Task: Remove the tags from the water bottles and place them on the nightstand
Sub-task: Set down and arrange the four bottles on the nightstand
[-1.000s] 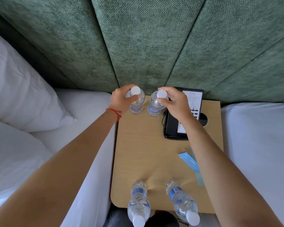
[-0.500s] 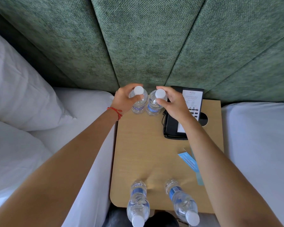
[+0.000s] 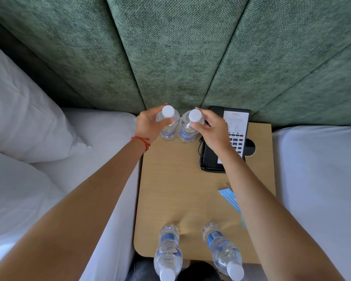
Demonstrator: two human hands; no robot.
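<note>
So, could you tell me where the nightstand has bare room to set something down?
The nightstand is bare in its middle, bordered by the two far bottles, the phone, the blue tags and the two near bottles. The far edge is crowded: left hand and right hand each grip a bottle beside the phone.
</note>
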